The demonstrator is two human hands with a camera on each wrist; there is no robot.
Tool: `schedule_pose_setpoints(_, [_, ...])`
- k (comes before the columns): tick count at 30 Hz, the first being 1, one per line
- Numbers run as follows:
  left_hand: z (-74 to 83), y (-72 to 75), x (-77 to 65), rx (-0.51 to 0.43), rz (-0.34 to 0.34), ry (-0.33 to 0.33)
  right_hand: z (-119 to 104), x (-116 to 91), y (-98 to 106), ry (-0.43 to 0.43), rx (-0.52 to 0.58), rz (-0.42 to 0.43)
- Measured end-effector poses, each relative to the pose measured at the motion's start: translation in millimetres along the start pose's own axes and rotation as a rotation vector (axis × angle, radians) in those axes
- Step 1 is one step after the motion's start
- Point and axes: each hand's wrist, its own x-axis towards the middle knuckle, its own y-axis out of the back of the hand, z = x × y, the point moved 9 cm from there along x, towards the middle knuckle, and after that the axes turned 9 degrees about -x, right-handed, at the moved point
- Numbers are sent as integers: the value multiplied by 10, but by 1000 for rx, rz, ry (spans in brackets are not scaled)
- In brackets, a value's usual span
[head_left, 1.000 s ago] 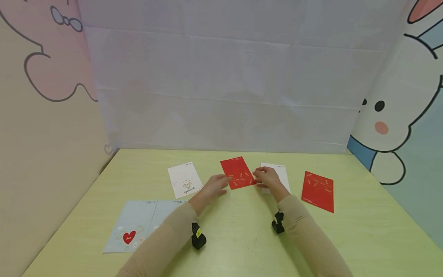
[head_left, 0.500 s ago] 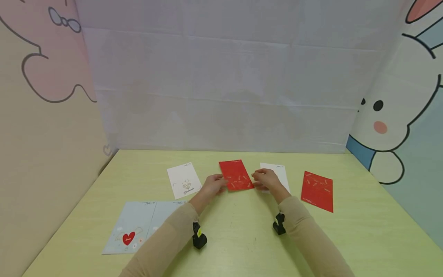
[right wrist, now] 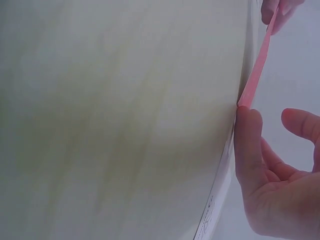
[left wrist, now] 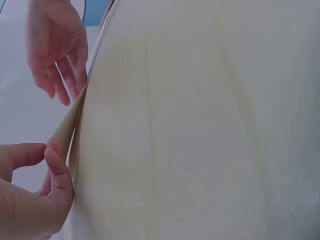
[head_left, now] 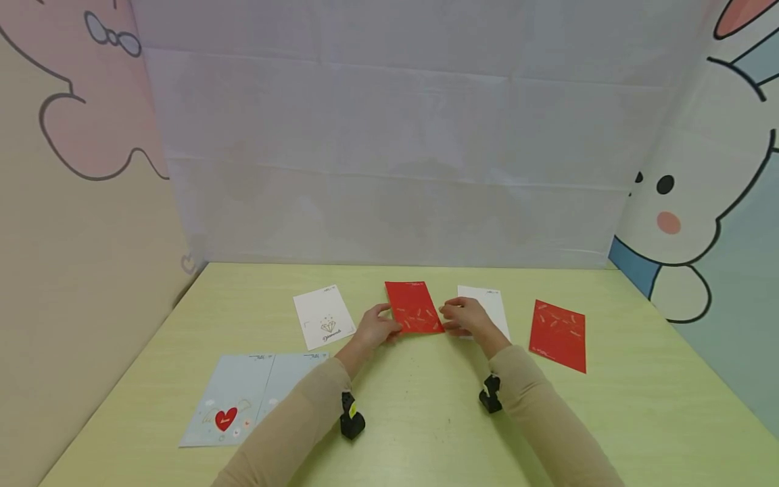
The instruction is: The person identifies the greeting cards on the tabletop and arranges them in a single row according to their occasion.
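A red card (head_left: 415, 308) with pale gold marks lies at the middle of the table, its near left side a little raised. My left hand (head_left: 376, 327) pinches that side between thumb and fingers, as the left wrist view shows on the card's edge (left wrist: 68, 122). My right hand (head_left: 468, 316) is at the card's near right corner. In the right wrist view its fingertips (right wrist: 248, 117) touch the corner of the card (right wrist: 256, 70), with the thumb standing apart. Partly under my right hand lies a white card (head_left: 490, 304).
Left of the hands lies a white card with a diamond drawing (head_left: 325, 318). A pale blue folded card with a red heart (head_left: 240, 385) is nearer, partly covered by my left sleeve. Another red card (head_left: 558, 337) lies at the right. A white sheet (head_left: 389, 155) hangs behind the table.
The red card has shifted slightly nearer and left, turning straighter. My left hand has closed in on its left side. The right hand has moved slightly left with the card's corner.
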Motion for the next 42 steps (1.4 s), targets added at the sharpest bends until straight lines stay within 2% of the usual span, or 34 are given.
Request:
schedule_pose_setpoints(12, [24,-30,-27,9,-36,-1,-6,-19,-14,15,-34,-23])
schedule_pose_setpoints(20, [113,-22,-95,8,-60,-40,-7,-22,-48,38,-16,-29])
schedule_pose_setpoints(29, [142,6,-185,44,-98,-19,-56,-74,-111,85,23,-39])
schedule_pose_setpoints(35, [188,33,-288,53,-131,-38,-81,-157,-133,93,52,-53])
schedule_pose_setpoints(42, [288,100,-437,96,-156,-91,-129,-283,-151,160,95,-50])
